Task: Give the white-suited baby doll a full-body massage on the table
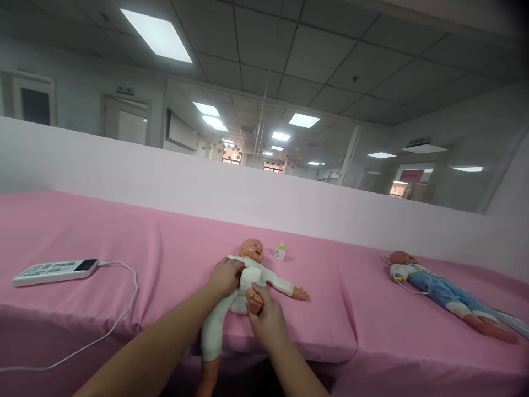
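Observation:
A baby doll (pixel 250 277) in a white suit lies on its back on a pink-covered bed, its head toward the wall. My right hand (pixel 268 324) is closed round the lower part of one of its legs, and the bare foot shows beside my thumb. That leg is bent up over the doll's belly. My left hand (pixel 225 277) rests at the doll's chest and side, fingers curled against it; the doll's arm on that side is hidden. The other leg hangs over the bed's front edge. Close to the doll's head stands a small white bottle (pixel 280 253) with a green cap.
A white handheld device (pixel 57 272) lies on the pink sheet (pixel 182 242) at left, its cable running off the front edge. Another doll (pixel 438 289) in blue trousers lies at far right. Behind the bed rises a low white wall (pixel 198 187) with glass above.

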Motion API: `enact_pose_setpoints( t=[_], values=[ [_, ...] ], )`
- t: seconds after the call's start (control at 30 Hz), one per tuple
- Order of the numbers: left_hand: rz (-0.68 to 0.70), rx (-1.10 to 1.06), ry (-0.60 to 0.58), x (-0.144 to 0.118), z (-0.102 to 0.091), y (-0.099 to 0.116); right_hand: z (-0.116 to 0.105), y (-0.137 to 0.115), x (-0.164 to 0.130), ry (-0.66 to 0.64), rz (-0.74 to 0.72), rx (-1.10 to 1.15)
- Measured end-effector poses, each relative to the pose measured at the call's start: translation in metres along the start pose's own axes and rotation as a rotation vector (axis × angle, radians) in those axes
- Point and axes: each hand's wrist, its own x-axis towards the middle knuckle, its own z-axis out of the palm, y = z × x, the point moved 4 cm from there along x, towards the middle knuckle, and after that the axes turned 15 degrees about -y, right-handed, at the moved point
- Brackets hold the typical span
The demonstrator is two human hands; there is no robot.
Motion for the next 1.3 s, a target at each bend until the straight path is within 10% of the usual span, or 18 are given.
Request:
enact_pose_setpoints(
  t=[0.6, 0.8, 1.07, 1.3],
  values=[
    [-0.361, -1.322, 0.499, -0.037, 0.014, -0.123, 0.034, 0.004, -0.110, -0.051, 0.003, 0.107],
    [-0.385, -0.917, 0.452, -0.035, -0.002, -0.092, 0.008, -0.014, -0.092, -0.049, 0.020, 0.118],
    [-0.021, -0.214, 0.140, -0.018, -0.004, -0.010, -0.010, -0.012, -0.027, -0.058, 0.047, 0.126],
    [0.043, -0.062, 0.071, -0.021, -0.002, -0.014, 0.004, -0.001, -0.018, -0.034, 0.032, 0.155]
  ],
)
